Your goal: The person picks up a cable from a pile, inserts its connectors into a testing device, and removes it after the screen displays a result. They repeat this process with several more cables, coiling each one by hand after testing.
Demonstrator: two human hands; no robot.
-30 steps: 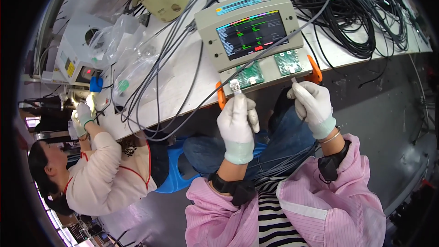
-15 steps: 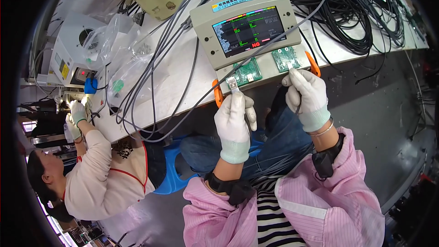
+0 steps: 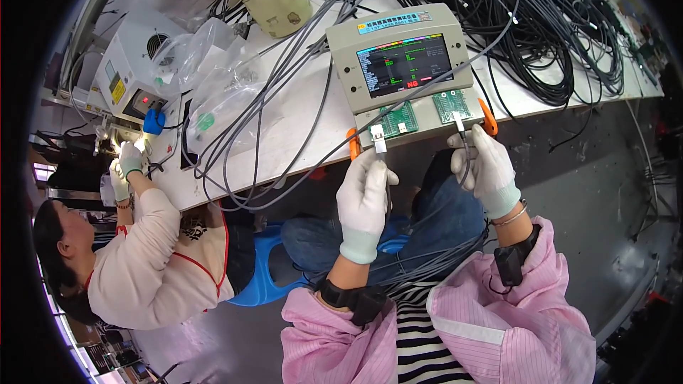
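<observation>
A beige tester [image 3: 395, 92] with a lit screen stands at the table edge, two green circuit boards on its front ledge. At the left board [image 3: 400, 121] a silver USB plug [image 3: 379, 145] sits at the port. My gloved left hand [image 3: 364, 195] is closed just below that plug, around its dark cable. At the right board [image 3: 451, 105] a small white plug [image 3: 459, 123] is inserted, and its cable hangs down. My gloved right hand [image 3: 489, 171] is beside this cable, fingers apart and off the plug; some fingertips are close to the cable.
Grey cables [image 3: 284, 92] cross the table and the tester's front. Black cable coils [image 3: 541, 50] lie at the far right. Orange handles [image 3: 488, 116] flank the ledge. Plastic bags [image 3: 235, 110] and a green container [image 3: 274, 0] are to the left, where a co-worker [image 3: 149, 256] sits.
My right fingers have come off the small white plug, which stays in the right board. My left hand has slid slightly down from the USB plug. The view has shifted a little.
</observation>
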